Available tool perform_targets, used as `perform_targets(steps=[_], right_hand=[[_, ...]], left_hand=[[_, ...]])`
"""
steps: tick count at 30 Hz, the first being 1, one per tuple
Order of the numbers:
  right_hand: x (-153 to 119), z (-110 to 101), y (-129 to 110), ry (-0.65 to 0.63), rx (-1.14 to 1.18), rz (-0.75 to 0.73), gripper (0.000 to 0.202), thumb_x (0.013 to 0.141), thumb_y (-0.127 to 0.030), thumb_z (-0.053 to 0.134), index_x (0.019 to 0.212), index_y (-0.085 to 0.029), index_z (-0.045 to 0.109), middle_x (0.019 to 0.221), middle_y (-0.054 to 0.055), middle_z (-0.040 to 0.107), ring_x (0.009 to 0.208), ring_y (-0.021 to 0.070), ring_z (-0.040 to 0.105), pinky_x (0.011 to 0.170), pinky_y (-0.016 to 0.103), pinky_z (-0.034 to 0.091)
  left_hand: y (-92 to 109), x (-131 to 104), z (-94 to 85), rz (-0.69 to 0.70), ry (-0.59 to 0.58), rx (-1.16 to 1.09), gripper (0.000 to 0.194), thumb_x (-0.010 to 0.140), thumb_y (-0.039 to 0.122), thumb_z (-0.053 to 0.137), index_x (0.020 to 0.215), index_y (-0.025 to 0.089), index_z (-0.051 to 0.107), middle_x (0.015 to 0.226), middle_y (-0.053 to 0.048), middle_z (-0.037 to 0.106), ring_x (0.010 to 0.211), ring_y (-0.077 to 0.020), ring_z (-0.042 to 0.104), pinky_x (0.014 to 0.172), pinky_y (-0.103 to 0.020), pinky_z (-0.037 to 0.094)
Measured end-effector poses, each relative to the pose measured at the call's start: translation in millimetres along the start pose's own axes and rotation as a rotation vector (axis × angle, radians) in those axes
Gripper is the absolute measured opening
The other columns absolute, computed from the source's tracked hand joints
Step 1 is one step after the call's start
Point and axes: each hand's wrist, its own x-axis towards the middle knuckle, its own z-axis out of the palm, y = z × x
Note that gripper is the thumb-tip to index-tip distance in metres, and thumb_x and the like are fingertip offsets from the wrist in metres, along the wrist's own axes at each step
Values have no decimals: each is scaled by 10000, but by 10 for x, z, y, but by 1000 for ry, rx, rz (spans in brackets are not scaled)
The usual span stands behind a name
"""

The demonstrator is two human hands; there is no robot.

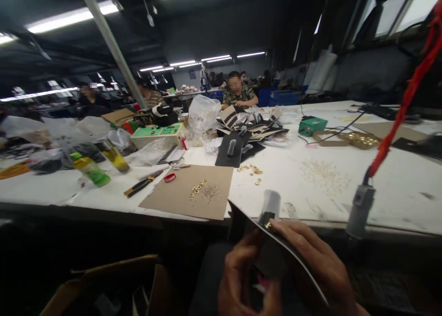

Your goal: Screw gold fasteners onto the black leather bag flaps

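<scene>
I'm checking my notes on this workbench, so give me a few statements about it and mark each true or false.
1. Both the left hand and right hand are at a dark sheet. True.
2. The red band lies on bare white tabletop. False: the red band lies on the brown sheet.
3. The red cord ends at a grey connector. True.
4. All the gold pieces are on the brown sheet. False: some gold pieces lie right of it.

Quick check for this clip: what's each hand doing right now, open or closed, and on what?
Left hand: curled against the dark sheet; grip closure can't be told.
Right hand: closed on the sheet, fingertips at a gold-coloured piece.
</scene>
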Motion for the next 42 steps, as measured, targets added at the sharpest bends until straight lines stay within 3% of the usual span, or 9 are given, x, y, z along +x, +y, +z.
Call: perform_targets(steps=[6, 9, 13, 18, 23, 33, 37, 39, 42], right_hand=[[-170, -83, 37, -170, 131, 79, 502, 1044, -215, 553, 1543, -254, 526, 1203, 124, 716, 1092, 248, 716, 895, 327, 629], [-269, -103, 27, -222, 184, 142, 497, 1039, -250, 561, 1534, -266, 536, 1202, 118, 712, 1067, 246, 718, 900, 331, 632], [-298, -136, 29, -209, 182, 153, 443, 1051, -232, 527, 1490, -234, 580, 1170, 124, 709, 1048, 239, 708, 876, 330, 626], [-275, -214, 93, -318, 194, 165, 450, 1030, -223, 551, 1479, -212, 573, 1141, 130, 708, 1023, 249, 699, 848, 362, 612], [-295, -290, 122, -316, 241, 146, 441, 1010, -190, 572, 1451, -178, 572, 1083, 128, 692, 950, 237, 692, 784, 355, 595], [-335, -304, 191, -320, 212, 278, 437, 962, -146, 664, 1391, -223, 623, 1082, 107, 708, 957, 238, 722, 785, 346, 623], [-208, -254, 303, -283, 127, 292, 335, 963, -149, 680, 1285, -240, 703, 1277, 133, 714, 1241, 309, 676, 983, 423, 618], [-132, -225, 359, -286, 133, 269, 316, 983, -171, 671, 1286, -253, 706, 1269, 112, 744, 1243, 302, 688, 1018, 414, 608], [-64, -158, 420, -292, 172, 298, 281, 1022, -174, 623, 1270, -271, 713, 1083, 43, 806, 963, 201, 784, 862, 264, 631]], left_hand=[[57, 382, -142, -74, -5, 188, 360, 656, 280, 966, 904, 198, 719, 846, -23, 747, 782, -198, 714, 763, -280, 604], [-42, 460, -251, 15, -45, 258, 457, 605, 251, 995, 966, 216, 717, 925, -11, 720, 840, -190, 699, 806, -272, 591], [-123, 542, -338, 74, -59, 343, 774, 592, 262, 1004, 1299, 291, 691, 1201, -38, 709, 1009, -218, 701, 900, -282, 580], [-100, 661, -366, 245, -539, 295, 266, 829, 220, 855, 1091, 233, 812, 1070, -84, 796, 1016, -256, 739, 917, -341, 593], [-130, 704, -316, 305, -848, 142, 227, 930, 198, 760, 1157, 189, 773, 1060, -111, 812, 961, -236, 771, 850, -355, 629], [-147, 752, -175, 330, -864, 172, 199, 950, 227, 742, 1145, 185, 751, 983, -81, 831, 913, -196, 790, 879, -321, 630], [-193, 872, -150, 353, -825, 248, 212, 872, 134, 793, 1064, 212, 751, 940, -24, 837, 914, -194, 801, 1084, -385, 570], [-233, 903, -141, 282, -796, 246, 220, 848, 107, 809, 1025, 230, 768, 929, -5, 839, 912, -190, 805, 1027, -342, 603], [-304, 920, -122, 85, -737, 237, 207, 850, 82, 797, 969, 252, 801, 899, 15, 837, 792, -154, 797, 777, -226, 640]])
